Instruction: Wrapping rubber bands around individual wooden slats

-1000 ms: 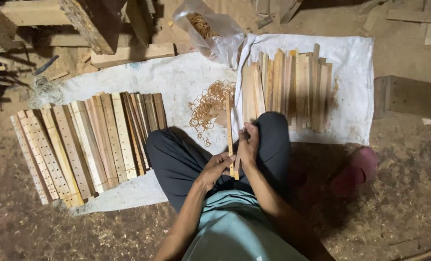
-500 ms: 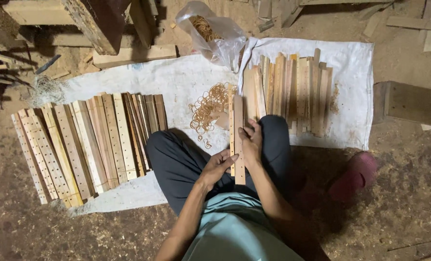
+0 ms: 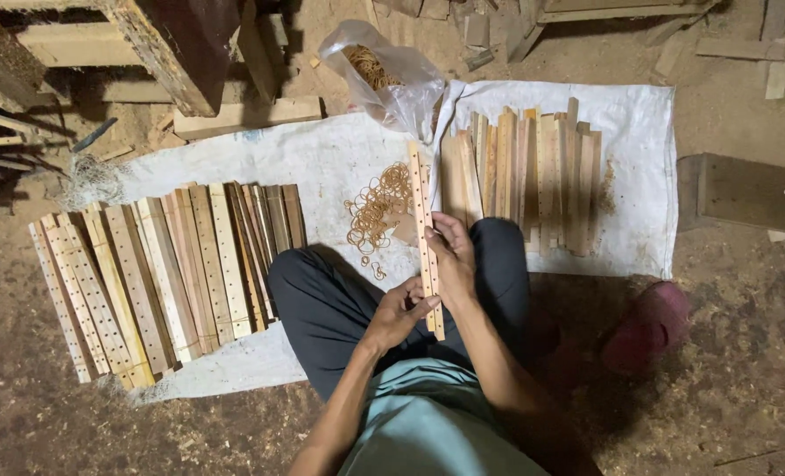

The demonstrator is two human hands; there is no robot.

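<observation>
Together, both hands (image 3: 428, 282) grip 1 drilled wooden strip (image 3: 425, 229) above rubber bands (image 3: 377, 207).

I'm wearing a pale teal shirt (image 3: 428, 423), plain and unprinted, its short sleeves leaving my forearms bare. My trousers (image 3: 331, 304) are dark navy cloth, creased at the knees. My left hand (image 3: 399, 310) and right hand (image 3: 451, 256) are bare: no gloves, rings, or watch at either wrist.

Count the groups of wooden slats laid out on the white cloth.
2. One row of slats lies left of the knees; the other row lies at upper right, beside the plastic bag. Further slats are in the hands, not on the cloth.
</observation>
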